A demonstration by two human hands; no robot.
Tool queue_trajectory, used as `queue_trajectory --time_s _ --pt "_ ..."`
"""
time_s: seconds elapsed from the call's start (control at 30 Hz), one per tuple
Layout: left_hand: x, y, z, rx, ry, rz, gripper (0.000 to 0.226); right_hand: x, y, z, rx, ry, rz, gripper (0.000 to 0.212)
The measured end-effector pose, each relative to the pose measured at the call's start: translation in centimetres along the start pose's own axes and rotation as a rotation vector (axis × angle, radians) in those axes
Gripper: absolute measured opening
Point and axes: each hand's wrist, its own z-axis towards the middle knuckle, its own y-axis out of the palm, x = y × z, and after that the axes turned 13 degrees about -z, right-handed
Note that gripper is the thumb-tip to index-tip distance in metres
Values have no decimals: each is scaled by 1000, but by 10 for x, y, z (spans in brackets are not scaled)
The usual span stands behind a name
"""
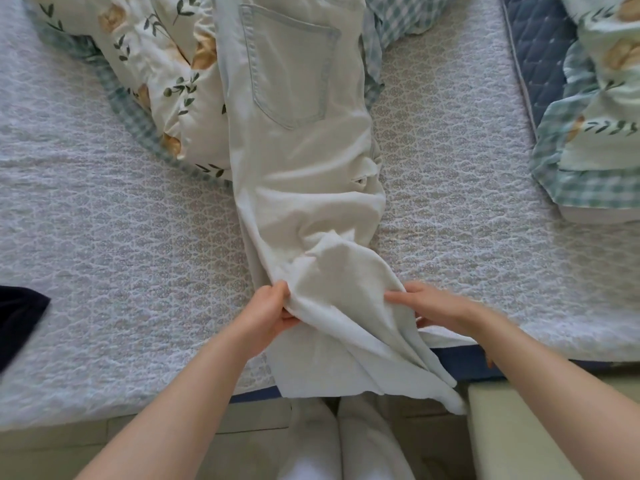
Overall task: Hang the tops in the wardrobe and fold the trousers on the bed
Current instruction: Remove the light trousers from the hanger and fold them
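pale jeans (304,150) – lengthwise mid-bed (104,237), legs over near edge | L hand (268,315) pinches leg's left edge | R hand (433,308) grips right edge

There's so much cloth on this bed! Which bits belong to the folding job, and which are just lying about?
Part of the job: pale trousers, stretched along the bed; left hand and right hand, both gripping the leg end.

Lying about: floral quilt at upper left; floral bedding at right; blue quilted mat; dark cloth at the left edge, kind unclear.
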Motion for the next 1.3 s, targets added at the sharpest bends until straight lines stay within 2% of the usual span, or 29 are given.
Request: queue_trajectory --time_s 0.1,0.3,0.47,0.63,0.7,0.77,0.9,1.0,1.07,1.1,1.17,1.23,1.3 --pt "-6 -8 -12 -69 -3 43 33 2 9 -16 -15 16 4 42" --pt "-5 -27 -33 -248 74 307 36 12 29 -40 -221 76 -55 40" --pt "1 -43 -34 -223 91 370 34 37 45 -44 -219 151 39 33" --pt "-10 -58 -14 -174 68 414 38 52 60 -18 -75 191 -331 25" --pt "-18 -57 -8 -164 82 367 42 54 64 -9 -148 207 -442 24" --pt "-26 -55 -6 -176 64 316 46 56 69 -4 -251 213 -506 33" --pt "-52 -55 -10 -249 -71 428 48 66 73 -2 -280 177 -461 33" --pt "-64 -63 -17 -301 -153 441 44 74 65 -12 -379 264 -231 39" --pt "-65 -66 -20 -299 -152 445 41 75 61 -16 -422 281 -197 35" --pt "-66 -67 -19 -279 -130 462 38 75 61 -15 -417 294 -246 32" --pt "-69 -69 -15 -189 -66 503 33 71 63 -12 -383 312 -492 28" --pt "-69 -69 -10 -146 -51 567 31 64 65 -6 -280 298 -689 27" --pt "-62 -68 -9 -167 -39 642 27 56 65 2 -58 233 -579 19"
